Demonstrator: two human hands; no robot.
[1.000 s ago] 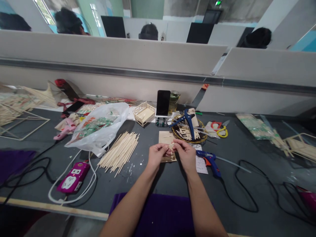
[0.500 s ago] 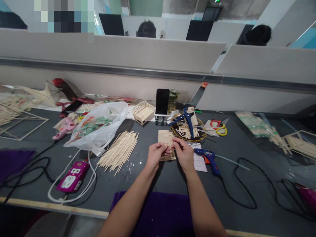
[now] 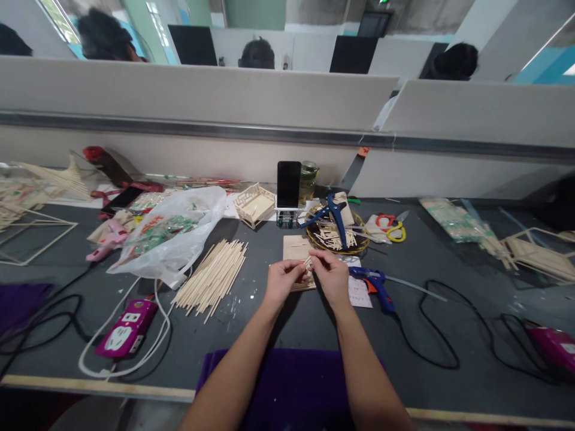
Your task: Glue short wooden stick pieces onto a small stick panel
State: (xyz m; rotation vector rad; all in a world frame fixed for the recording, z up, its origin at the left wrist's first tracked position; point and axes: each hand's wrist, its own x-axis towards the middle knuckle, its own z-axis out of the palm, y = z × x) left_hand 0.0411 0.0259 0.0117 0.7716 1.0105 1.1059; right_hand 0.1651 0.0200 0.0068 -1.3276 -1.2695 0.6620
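My left hand [image 3: 282, 280] and my right hand [image 3: 330, 274] meet over the dark table, fingers pinched together on a few short wooden sticks [image 3: 307, 262]. Under and just beyond the hands lies a flat wooden panel [image 3: 295, 246]. A bundle of long bamboo sticks [image 3: 212, 278] lies loose to the left of my left hand. A blue glue gun [image 3: 372, 284] rests on the table right of my right hand, beside a small paper card [image 3: 359, 292].
A round basket [image 3: 336, 235] of stick offcuts holds blue cutters. A phone on a stand [image 3: 288, 185], a small wooden model tray [image 3: 256, 204], a plastic bag [image 3: 173, 230], a pink power strip [image 3: 127, 319], scissors [image 3: 392, 228] and black cables [image 3: 442, 326] lie around. People sit behind the partition.
The view has drifted slightly right, so everything sits a little further left. Both hands stay together on the short sticks, with only small finger movement.
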